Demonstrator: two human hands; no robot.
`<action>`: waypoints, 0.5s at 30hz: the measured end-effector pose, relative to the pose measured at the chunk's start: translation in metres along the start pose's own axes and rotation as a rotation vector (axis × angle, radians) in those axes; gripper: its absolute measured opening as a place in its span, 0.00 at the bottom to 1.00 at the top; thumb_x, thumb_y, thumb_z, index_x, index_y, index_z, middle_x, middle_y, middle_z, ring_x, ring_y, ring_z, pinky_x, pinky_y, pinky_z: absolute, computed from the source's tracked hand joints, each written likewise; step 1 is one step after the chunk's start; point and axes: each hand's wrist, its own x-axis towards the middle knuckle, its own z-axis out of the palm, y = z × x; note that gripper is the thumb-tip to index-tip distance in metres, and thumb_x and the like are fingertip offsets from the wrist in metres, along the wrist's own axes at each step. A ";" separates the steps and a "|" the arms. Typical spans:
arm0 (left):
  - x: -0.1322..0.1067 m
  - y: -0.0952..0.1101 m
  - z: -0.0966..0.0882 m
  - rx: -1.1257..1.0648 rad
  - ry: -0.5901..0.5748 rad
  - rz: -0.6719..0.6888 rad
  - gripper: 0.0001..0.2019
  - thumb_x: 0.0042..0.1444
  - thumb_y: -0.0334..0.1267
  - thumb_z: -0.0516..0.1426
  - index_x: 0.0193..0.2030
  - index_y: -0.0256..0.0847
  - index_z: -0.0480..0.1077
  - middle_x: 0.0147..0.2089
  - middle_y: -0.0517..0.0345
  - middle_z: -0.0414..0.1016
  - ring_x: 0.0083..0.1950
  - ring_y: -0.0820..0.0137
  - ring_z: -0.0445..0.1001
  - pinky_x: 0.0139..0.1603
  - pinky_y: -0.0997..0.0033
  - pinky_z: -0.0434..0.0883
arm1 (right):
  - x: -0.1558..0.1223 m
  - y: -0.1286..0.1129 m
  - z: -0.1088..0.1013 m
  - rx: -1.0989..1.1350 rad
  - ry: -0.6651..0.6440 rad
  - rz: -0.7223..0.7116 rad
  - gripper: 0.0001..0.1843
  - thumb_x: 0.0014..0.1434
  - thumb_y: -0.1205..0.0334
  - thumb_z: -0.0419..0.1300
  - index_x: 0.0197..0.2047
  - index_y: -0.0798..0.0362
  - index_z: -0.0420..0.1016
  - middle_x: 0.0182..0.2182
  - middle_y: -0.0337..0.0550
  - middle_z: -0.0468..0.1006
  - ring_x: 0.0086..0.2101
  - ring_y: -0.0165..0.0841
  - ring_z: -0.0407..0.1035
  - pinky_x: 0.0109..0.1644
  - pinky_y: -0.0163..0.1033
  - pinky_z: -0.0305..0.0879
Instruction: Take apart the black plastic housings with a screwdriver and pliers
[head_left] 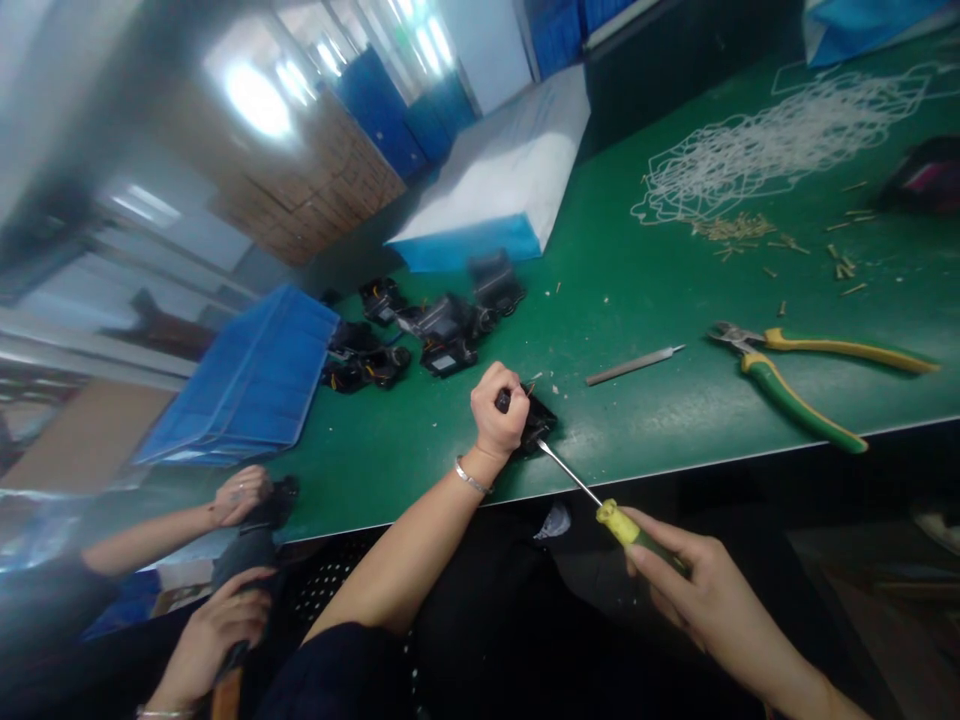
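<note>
My left hand (496,410) is closed around a small black plastic part (534,422) and presses it onto the green table (637,420) near the front edge. My right hand (701,590) grips a screwdriver with a yellow-green handle (622,523) below the table edge. Its thin metal shaft (568,473) slants up and left, and the tip meets the black part just under my left hand. A silver bracelet (471,479) circles my left wrist.
Green-and-yellow pliers (799,370) and a metal file (634,365) lie to the right. Several black parts (427,330) sit behind, beside a blue crate (251,380) and a white-blue bag (502,180). White wire (765,140) lies far right. Another person's hands (240,495) work at left.
</note>
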 end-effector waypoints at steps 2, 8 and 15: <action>0.000 0.001 0.000 -0.005 0.010 0.007 0.10 0.51 0.32 0.51 0.22 0.43 0.56 0.26 0.59 0.59 0.31 0.69 0.65 0.34 0.67 0.66 | -0.001 -0.003 0.002 -0.089 0.043 -0.050 0.30 0.60 0.48 0.58 0.62 0.52 0.68 0.31 0.43 0.78 0.24 0.31 0.69 0.26 0.37 0.69; -0.001 0.001 -0.002 0.032 0.025 0.011 0.11 0.52 0.32 0.51 0.21 0.42 0.55 0.26 0.60 0.59 0.30 0.70 0.63 0.34 0.68 0.64 | -0.003 0.000 0.004 -0.369 0.125 -0.321 0.24 0.63 0.54 0.55 0.61 0.53 0.68 0.56 0.47 0.73 0.56 0.42 0.66 0.63 0.48 0.60; -0.004 0.008 -0.012 0.187 0.069 -0.057 0.12 0.51 0.32 0.52 0.20 0.42 0.54 0.24 0.62 0.57 0.28 0.72 0.60 0.31 0.71 0.59 | -0.004 -0.002 -0.006 -1.008 0.187 -0.592 0.26 0.66 0.61 0.50 0.66 0.49 0.60 0.48 0.49 0.77 0.38 0.39 0.76 0.45 0.46 0.73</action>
